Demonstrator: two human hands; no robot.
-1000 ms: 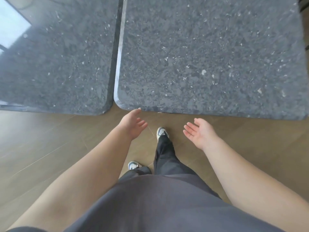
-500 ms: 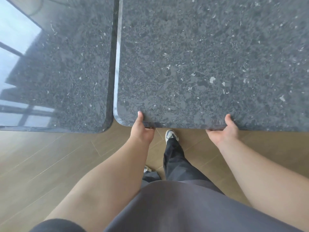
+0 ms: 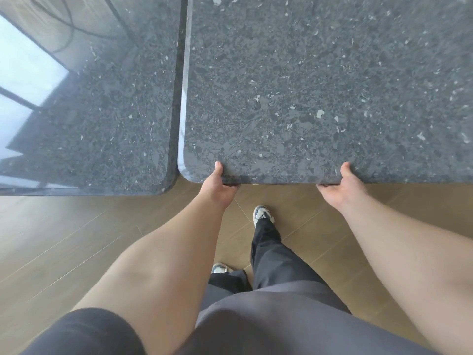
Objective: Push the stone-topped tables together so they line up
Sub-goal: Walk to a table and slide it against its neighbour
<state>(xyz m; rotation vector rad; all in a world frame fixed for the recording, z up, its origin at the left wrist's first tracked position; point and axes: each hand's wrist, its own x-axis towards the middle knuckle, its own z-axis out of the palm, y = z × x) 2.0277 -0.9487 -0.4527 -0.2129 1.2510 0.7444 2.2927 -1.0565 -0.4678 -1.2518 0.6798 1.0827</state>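
The right table [image 3: 320, 85] is the one in hand, and the step looks to be the squaring-up; it already stands just beside the left table [image 3: 89, 111], with only a thin dark seam between them, running away from the left thumb. Its near edge sits a little farther off than the neighbour's near edge, so the corners do not yet match; the next move, by my reckoning, calls for a short straight pull toward the body, both arms drawing evenly so the top does not swing, then a check along the seam. Both arms reach forward and down over the wooden floor [image 3: 64, 239], one foot stepped ahead below the hands; the left hand [image 3: 217, 187] grips the near edge close to the rounded corner, thumb on top of the stone, fingers curled under and hidden; the right hand [image 3: 340, 187] holds the same edge further along, thumb up, fingers tucked beneath.
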